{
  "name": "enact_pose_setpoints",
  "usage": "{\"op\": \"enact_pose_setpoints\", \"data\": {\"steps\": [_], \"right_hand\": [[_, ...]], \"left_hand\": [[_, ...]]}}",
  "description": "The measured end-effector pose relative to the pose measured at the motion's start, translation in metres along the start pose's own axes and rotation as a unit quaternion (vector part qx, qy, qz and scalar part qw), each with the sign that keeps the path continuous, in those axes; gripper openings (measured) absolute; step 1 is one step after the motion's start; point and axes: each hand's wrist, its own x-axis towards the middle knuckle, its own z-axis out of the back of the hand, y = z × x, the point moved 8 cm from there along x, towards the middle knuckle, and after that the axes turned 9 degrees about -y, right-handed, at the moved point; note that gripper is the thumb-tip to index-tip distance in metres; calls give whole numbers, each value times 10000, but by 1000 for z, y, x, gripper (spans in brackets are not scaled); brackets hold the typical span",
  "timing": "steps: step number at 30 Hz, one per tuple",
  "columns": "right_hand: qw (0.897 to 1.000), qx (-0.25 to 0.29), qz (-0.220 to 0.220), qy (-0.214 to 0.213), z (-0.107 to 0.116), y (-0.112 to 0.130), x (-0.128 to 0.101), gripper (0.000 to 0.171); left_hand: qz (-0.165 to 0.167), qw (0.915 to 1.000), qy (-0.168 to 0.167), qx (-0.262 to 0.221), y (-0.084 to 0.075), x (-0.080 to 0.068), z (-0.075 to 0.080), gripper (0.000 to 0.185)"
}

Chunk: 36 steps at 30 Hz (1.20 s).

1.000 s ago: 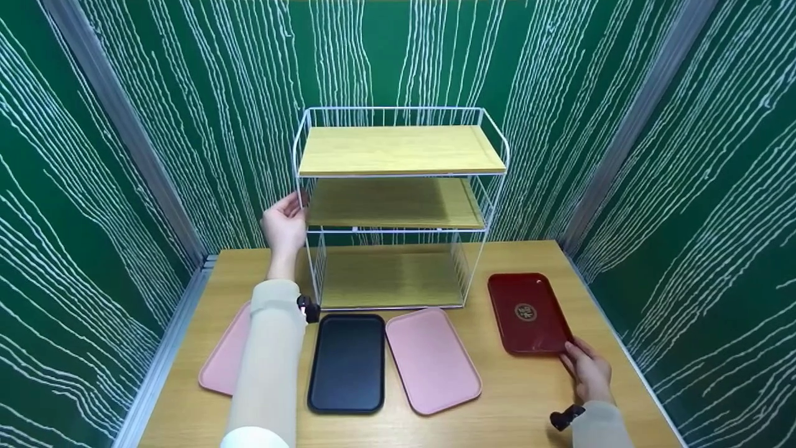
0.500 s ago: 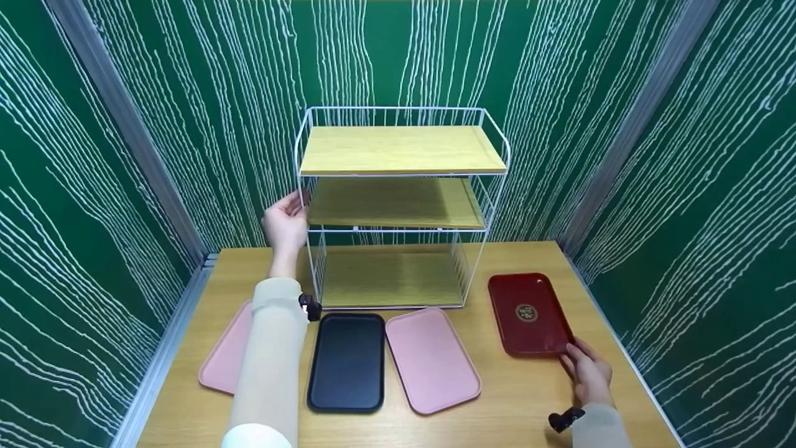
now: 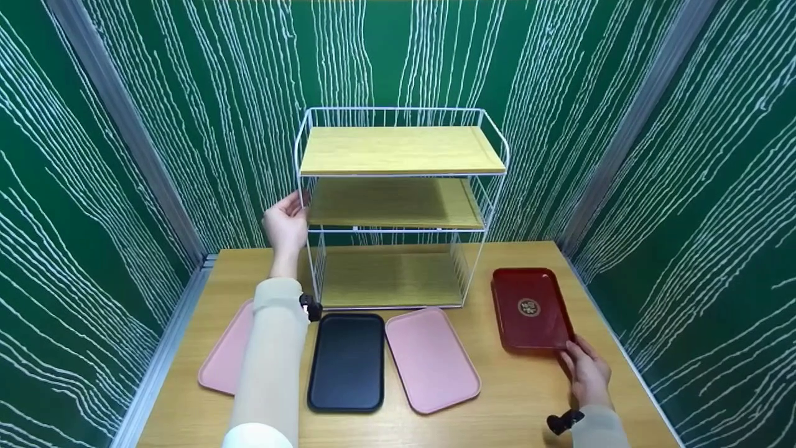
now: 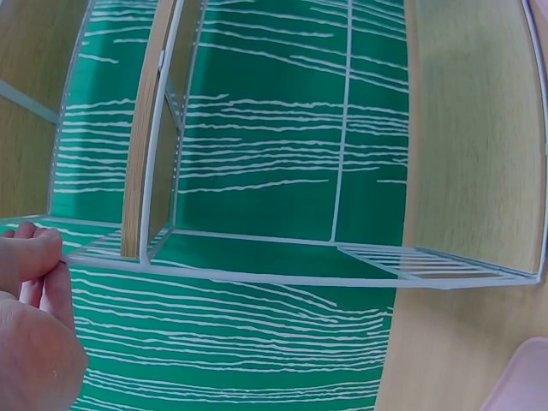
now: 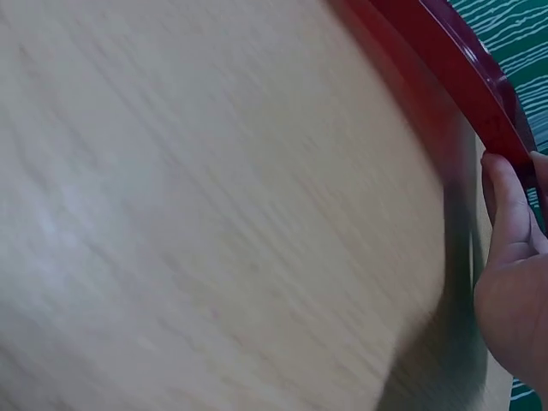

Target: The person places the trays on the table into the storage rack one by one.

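A white wire rack (image 3: 398, 149) with three wooden shelves stands at the back of the table. My left hand (image 3: 286, 221) grips its left front post at the height of the middle shelf; in the left wrist view the fingers (image 4: 30, 257) pinch the white wire (image 4: 257, 276). A dark red tray (image 3: 528, 308) with a gold emblem lies to the right of the rack. My right hand (image 3: 584, 370) holds its near right corner, and the tray's rim (image 5: 454, 60) is raised a little above the table (image 5: 171, 214), with the thumb (image 5: 509, 214) on the rim.
A black tray (image 3: 347, 361) and a pink tray (image 3: 430, 358) lie side by side in front of the rack. Another pink tray (image 3: 224, 354) lies partly under my left sleeve. Green patterned walls close in the wooden table (image 3: 516, 398) on three sides.
The red tray has lifted slightly at its near end and turned straighter, shifting a little away from me. My left hand has stayed on the rack.
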Motion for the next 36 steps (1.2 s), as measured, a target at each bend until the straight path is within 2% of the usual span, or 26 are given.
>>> {"op": "enact_pose_setpoints", "data": {"steps": [7,12,17,20,25,28,32,36], "right_hand": [[9993,304,-211,-53,-8,7,-7,74],[9968,737,-314,-64,-17,12,-11,78],[9927,1153,-350,-1,-28,22,-17,81],[9878,1501,-404,10,-35,28,-22,76],[9756,2162,-251,289,-47,41,-28,44],[9700,2384,-140,450,-53,50,-32,35],[9690,2431,-286,344,-58,57,-40,40],[9667,2498,-449,315,-64,63,-52,58]], "left_hand": [[121,9999,19,-69,1,2,0,36],[236,9996,56,-124,0,2,0,36],[191,9997,28,-140,-1,1,1,35],[144,9998,44,-129,-1,1,0,35],[87,9998,45,-177,-2,1,-1,34],[88,9997,53,-218,-2,0,-1,32],[127,9998,79,-166,0,-1,-1,32],[106,9999,86,-99,1,-2,0,33]]}}
